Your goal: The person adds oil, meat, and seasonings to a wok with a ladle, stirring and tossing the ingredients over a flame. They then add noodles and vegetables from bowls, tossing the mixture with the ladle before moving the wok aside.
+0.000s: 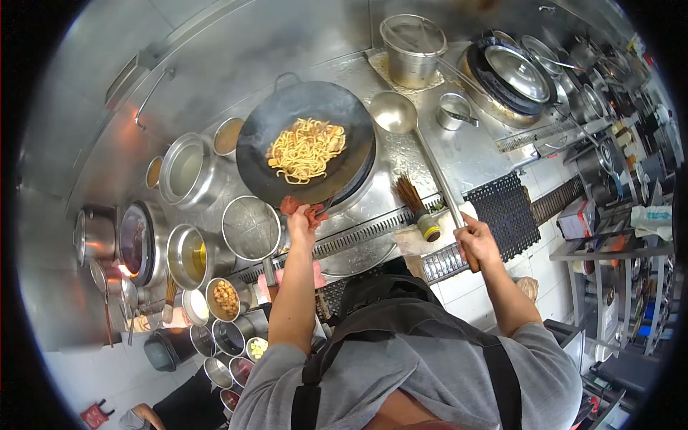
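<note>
My left hand (302, 228) is closed around a red cloth (294, 206) at the near edge of a dark wok (256, 161). Steam rises from the wok, where a heap of noodles (307, 149) lies in the middle. The wok is tipped up a little on the burner. In my right hand (479, 244) is the wooden grip of a long metal ladle (433, 166). Its round bowl reaches over the steel counter, right of the wok, with nothing visible inside. A bamboo brush (410, 197) rests between ladle and wok.
A wire strainer (251, 228) sits left of my left hand, beside a pot of yellow oil (192, 259). Several ingredient containers fill the lower left. A lidded pot (413, 54) and small metal jug (456, 112) stand at the back. Another person's arm (147, 414) shows lower left.
</note>
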The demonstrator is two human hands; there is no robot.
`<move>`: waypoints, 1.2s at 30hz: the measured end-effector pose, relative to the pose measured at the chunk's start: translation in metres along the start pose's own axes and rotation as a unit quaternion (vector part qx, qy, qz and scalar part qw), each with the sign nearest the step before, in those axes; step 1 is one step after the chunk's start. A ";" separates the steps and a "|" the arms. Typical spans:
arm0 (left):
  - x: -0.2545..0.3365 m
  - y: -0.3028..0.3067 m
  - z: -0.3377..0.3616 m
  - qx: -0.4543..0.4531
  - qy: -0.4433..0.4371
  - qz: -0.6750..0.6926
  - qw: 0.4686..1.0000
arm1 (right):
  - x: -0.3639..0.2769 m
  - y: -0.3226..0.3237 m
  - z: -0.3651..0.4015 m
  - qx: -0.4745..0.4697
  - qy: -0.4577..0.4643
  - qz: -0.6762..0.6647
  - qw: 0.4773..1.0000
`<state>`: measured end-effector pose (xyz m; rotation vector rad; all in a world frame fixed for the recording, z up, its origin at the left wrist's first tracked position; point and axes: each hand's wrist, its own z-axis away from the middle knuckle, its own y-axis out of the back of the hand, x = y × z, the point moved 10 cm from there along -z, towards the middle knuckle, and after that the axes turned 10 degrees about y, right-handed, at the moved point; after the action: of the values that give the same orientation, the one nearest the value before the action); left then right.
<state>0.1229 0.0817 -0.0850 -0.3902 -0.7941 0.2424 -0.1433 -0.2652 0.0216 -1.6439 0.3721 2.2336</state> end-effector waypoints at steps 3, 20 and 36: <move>-0.002 0.009 -0.007 0.017 0.004 0.006 1.000 | 0.035 0.014 -0.001 0.021 -0.014 0.095 0.995; -0.048 0.213 0.104 0.359 -0.081 -0.358 0.858 | 0.028 0.043 -0.066 0.003 0.237 0.475 0.847; -0.063 0.191 0.173 0.515 -0.170 -0.392 0.743 | -0.023 -0.102 -0.114 -0.273 0.394 0.390 0.786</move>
<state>-0.0591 0.2748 -0.0974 1.0771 -0.9874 -0.0781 0.0042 -0.2210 0.0090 -3.2294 0.7693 2.0946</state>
